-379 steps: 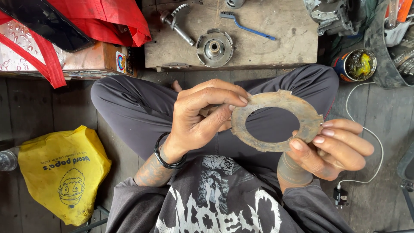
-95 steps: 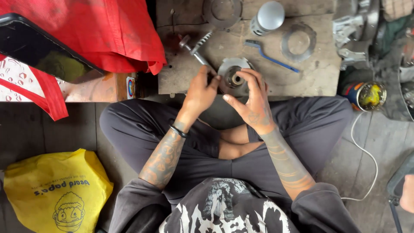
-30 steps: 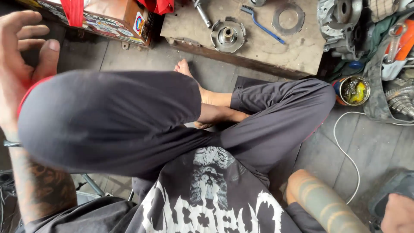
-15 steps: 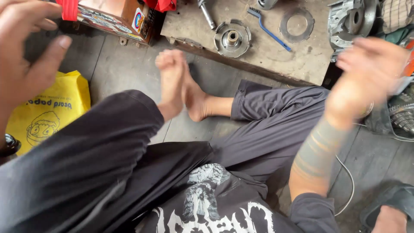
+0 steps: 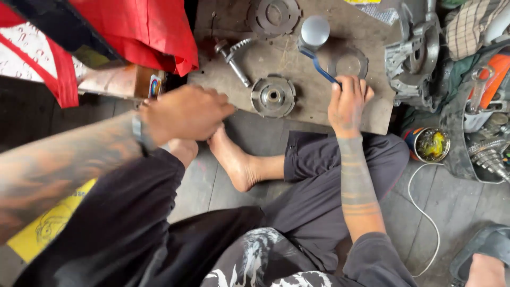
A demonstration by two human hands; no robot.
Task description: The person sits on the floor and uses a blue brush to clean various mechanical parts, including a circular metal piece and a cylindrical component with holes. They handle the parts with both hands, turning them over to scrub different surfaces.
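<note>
A small mechanical repair workshop is shown, worked at floor level. A low, stained wooden board (image 5: 297,101) is covered with a metal clutch hub (image 5: 273,96), a geared shaft (image 5: 232,55) and a flat ring plate (image 5: 348,62). An engine casing (image 5: 414,58) and an open tin of grease (image 5: 431,144) are seen alongside.

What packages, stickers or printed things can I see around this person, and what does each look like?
Sticker: on the end of the brown box at upper left, small, upright, multicoloured.
Yellow bag: on the floor at lower left, mostly hidden by the left arm, with dark printing.
Round tin: on the floor right of the wooden board, blue and orange wall, open, yellow-green stuff inside.
No screens or signs show.
</note>
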